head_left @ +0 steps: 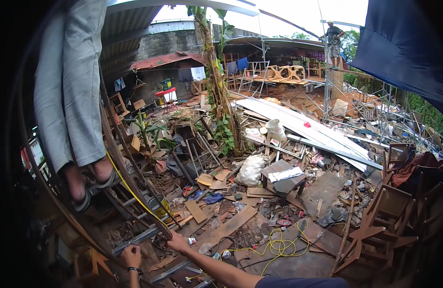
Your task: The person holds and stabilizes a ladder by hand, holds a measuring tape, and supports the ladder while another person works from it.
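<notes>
A ladder (154,231) rises at my left, its long rails bowed by the lens. My right hand (177,241) is wrapped round its right rail, with my arm reaching in from the lower right. Beside the left rail, my left hand (132,257) is held low with its fingers curled in; whatever is in them, if anything, is hidden. A dark band (134,269) circles that wrist. Above me on the ladder stands a person in grey trousers (82,86) and sandals. Down along the right rail runs a yellow cable (130,188).
Planks, rubbish and a white sack (251,170) litter the ground. Loops of yellow cord (281,244) lie near me. Wooden chairs (382,225) are heaped at right. Long white panels (303,125) lie beyond a banana plant (220,96). Another person (333,42) stands high at far right.
</notes>
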Available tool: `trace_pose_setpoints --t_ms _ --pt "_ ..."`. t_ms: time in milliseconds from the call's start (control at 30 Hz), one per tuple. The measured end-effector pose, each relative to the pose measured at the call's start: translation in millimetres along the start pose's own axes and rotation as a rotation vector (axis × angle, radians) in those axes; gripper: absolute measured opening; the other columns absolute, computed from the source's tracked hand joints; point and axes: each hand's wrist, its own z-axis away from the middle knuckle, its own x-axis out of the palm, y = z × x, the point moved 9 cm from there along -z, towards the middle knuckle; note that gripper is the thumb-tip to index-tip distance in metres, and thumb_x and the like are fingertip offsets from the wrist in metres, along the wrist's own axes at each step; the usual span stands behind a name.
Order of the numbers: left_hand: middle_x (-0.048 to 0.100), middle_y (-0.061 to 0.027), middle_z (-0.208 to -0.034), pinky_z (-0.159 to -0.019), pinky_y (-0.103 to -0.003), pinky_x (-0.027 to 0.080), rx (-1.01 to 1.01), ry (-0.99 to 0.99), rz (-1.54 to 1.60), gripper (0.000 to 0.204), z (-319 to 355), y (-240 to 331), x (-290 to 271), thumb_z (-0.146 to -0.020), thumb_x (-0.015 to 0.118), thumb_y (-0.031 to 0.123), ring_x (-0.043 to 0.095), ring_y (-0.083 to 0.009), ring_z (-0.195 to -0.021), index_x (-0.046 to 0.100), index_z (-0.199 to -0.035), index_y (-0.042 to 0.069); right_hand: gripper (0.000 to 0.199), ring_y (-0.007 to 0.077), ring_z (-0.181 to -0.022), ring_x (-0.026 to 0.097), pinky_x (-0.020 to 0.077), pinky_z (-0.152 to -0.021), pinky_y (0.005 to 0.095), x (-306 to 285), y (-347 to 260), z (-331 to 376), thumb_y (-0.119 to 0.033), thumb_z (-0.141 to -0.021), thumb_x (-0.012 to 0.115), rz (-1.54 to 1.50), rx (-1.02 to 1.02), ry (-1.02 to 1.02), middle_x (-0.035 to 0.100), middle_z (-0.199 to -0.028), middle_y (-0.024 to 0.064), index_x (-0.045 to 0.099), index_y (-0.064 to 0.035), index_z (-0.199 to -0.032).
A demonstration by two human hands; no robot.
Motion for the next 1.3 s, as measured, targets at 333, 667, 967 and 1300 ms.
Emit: trace_pose_setpoints --t_ms 333,667,967,1300 --pt "0.061 -0.0272 -0.101 -0.085 -0.047 0.051 1.114 -0.890 1.324 0.052 155 409 -238 -0.095 0.048 0.042 0.062 -0.0349 -0.092 0.053 -0.110 -0.007 0.044 0.0462 -0.097 0.057 0.0464 -0.085 0.0492 -19 21 -2 -0.019 -0.071 0.056 0.103 0.082 0.013 0.062 -0.098 0.0286 0.054 -0.0023 -0.111" --pt "0.062 -0.0115 -0.096 -0.072 -0.040 0.047 0.437 -0.349 0.256 0.028 74 307 103 -0.091 0.050 0.030 0.061 -0.0210 -0.083 0.059 -0.103 0.006 0.038 0.0462 -0.101 0.055 0.0441 -0.083 0.0515 -16 14 6 -0.018 -0.074 0.056 0.070 0.075 -0.002 0.060 -0.100 0.0295 0.050 -0.0021 -0.108" --pt "0.063 0.0027 -0.092 -0.059 -0.035 0.045 -0.232 -0.058 -1.047 0.017 9 39 251 -0.090 0.049 0.020 0.061 -0.0103 -0.074 0.064 -0.098 0.021 0.046 0.0466 -0.103 0.054 0.0438 -0.085 0.0491 4 -2 1 -0.011 -0.074 0.053 -0.014 -0.029 0.006 0.058 -0.102 0.0325 0.046 0.0006 -0.118" --pt "0.062 0.0016 -0.104 -0.066 -0.037 0.050 0.155 -0.651 0.311 0.025 177 253 262 -0.090 0.052 0.037 0.064 -0.0121 -0.084 0.065 -0.102 0.019 0.041 0.0469 -0.105 0.051 0.0408 -0.087 0.0525 -59 20 -7 -0.016 -0.074 0.058 0.070 0.115 0.046 0.055 -0.105 0.0307 0.044 0.0008 -0.109"
